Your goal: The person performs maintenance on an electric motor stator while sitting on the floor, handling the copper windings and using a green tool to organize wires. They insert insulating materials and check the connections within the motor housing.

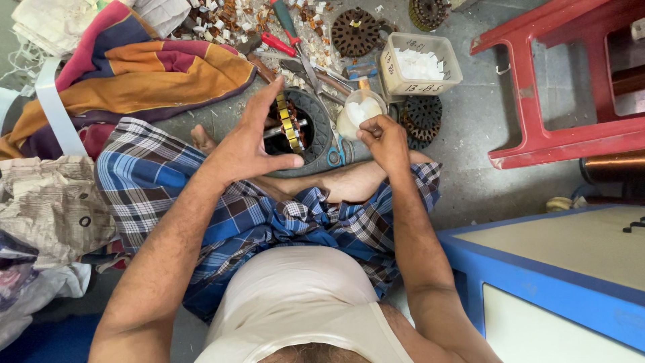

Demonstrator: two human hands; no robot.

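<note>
grey floor (484, 121), littered scraps | left hand (248, 144) fingers spread open | right hand (383, 138) pinched closed beside white cup (359, 111)

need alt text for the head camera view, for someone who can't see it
Seen from above, a person sitting on a grey floor holds the left hand open over a round motor stator, while the right hand reaches into a small white cup. Around them lie a box of white pieces, red-handled pliers and a red stool.
</note>
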